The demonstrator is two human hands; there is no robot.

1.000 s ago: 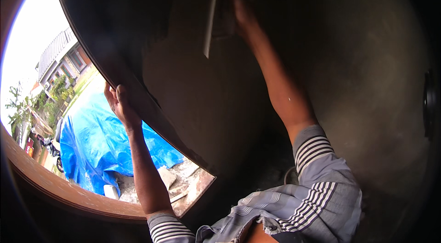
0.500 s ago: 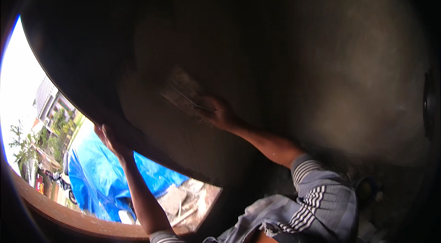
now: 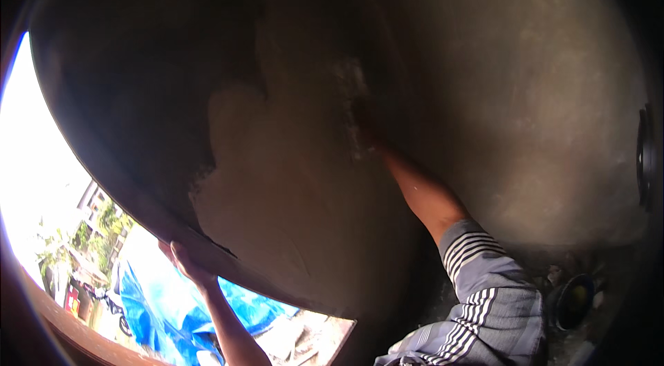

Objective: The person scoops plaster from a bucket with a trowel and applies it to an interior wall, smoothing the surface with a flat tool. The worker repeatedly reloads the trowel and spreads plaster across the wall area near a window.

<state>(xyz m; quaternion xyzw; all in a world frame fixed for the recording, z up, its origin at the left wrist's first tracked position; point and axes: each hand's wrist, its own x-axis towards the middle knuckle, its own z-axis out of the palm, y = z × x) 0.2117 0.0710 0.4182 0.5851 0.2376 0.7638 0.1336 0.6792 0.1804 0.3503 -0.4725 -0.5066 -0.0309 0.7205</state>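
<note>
A plastering trowel (image 3: 351,107) is gripped in the right hand (image 3: 365,132) and pressed flat on the wall (image 3: 526,124), beside the pale fresh plaster patch (image 3: 277,186). The left hand (image 3: 185,262) is hooked over the opening's edge (image 3: 131,203), fingers curled. Best kept slightly angled, with even pressure.

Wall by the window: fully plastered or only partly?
Partly. A lighter plaster patch covers the middle of the wall, where the right hand presses a trowel; darker bare surface surrounds it.
</note>
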